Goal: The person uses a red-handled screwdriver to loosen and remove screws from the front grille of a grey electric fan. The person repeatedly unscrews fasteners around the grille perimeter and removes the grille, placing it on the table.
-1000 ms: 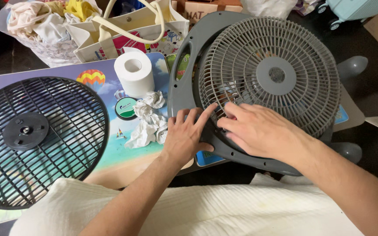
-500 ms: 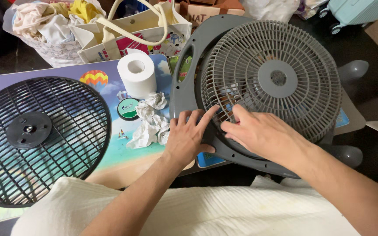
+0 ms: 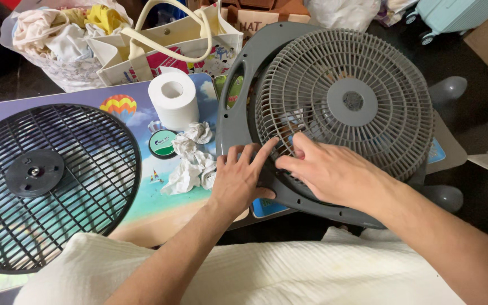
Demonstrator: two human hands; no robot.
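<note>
A grey fan body (image 3: 238,121) with a round domed grey grille (image 3: 368,90) lies flat on a low table with a colourful printed top (image 3: 86,96). My left hand (image 3: 239,179) rests on the fan's frame at the lower left rim of the grille, with its fingers spread. My right hand (image 3: 329,172) lies on the lower edge of the grille, with its fingertips pressed into the slats next to the left hand. A separate round black grille (image 3: 46,181) lies flat on the table at the left.
A toilet paper roll (image 3: 173,101), crumpled tissues (image 3: 193,161) and a small round green tin (image 3: 162,142) sit between the two grilles. Behind them are a tote bag (image 3: 165,45) and a bag of clothes (image 3: 57,34). A white cloth (image 3: 266,271) covers my lap.
Both hands stay at the lower left rim of the grey grille with only small finger shifts. The view has moved slightly.
</note>
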